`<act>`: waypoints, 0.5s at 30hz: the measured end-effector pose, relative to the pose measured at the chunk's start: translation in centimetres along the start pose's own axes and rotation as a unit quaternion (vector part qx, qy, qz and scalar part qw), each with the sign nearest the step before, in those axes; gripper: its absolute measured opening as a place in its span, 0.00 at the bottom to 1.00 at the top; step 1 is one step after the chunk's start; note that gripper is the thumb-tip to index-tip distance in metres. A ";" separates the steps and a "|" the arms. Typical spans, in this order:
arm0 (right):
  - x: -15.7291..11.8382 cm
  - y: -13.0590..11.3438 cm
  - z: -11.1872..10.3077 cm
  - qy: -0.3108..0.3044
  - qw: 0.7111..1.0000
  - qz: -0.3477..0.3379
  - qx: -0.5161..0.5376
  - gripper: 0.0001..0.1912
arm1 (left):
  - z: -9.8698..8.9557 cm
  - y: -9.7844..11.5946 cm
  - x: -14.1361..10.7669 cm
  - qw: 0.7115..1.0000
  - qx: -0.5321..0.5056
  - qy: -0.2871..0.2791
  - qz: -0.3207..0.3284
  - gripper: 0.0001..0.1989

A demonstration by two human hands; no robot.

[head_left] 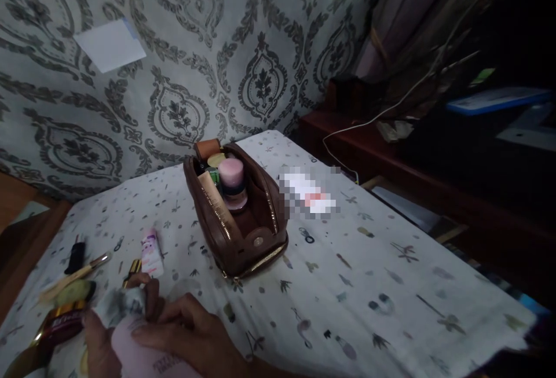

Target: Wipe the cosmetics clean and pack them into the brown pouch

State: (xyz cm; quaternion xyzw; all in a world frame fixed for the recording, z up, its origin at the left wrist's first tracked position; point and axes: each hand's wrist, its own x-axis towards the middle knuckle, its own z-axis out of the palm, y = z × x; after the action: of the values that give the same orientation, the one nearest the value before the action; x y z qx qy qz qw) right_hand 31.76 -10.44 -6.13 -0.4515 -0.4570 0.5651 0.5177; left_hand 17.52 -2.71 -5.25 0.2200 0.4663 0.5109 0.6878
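Note:
A pale pink bottle (150, 352) with faint lettering is held low at the front left, partly cut off by the frame's bottom edge. The fingers of my right hand (206, 334) are closed on its side. My left hand (102, 346) curls round a crumpled whitish-grey cloth (119, 305), pressed near the bottle's rounded end. Beyond my hands, a brown cosmetic bag (212, 250) stands unzipped. Inside it are a pink-lidded jar (232, 178), a tan box (217, 207) and a green item (212, 176).
Left of the bag lies a pink-and-white tube (151, 253). A brush (87, 268), a black item (76, 255) and a dark red gold-trimmed container (61, 323) lie near my left hand. A blurred white item (308, 190) is right of the bag. A cable (391, 112) hangs beyond the table.

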 end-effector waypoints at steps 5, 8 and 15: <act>0.0 0.0 -0.9 -0.002 0.991 -0.120 -0.053 0.21 | -0.3 -0.1 0.8 1.000 0.026 0.016 0.009 0.24; 0.3 -0.1 -1.2 0.042 0.973 -0.217 -0.066 0.26 | -0.1 -0.3 0.8 0.997 0.056 0.056 -0.007 0.23; 0.4 -2.0 -1.6 0.083 0.954 -0.288 -0.020 0.23 | 0.6 -0.6 0.1 0.995 0.067 0.070 -0.008 0.21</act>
State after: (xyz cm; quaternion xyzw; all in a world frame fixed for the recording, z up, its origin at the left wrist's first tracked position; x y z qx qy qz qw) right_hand 33.71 -9.88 -4.42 -0.3561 -0.5342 0.3439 0.6852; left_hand 18.30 -2.75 -5.44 0.2258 0.5481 0.4870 0.6414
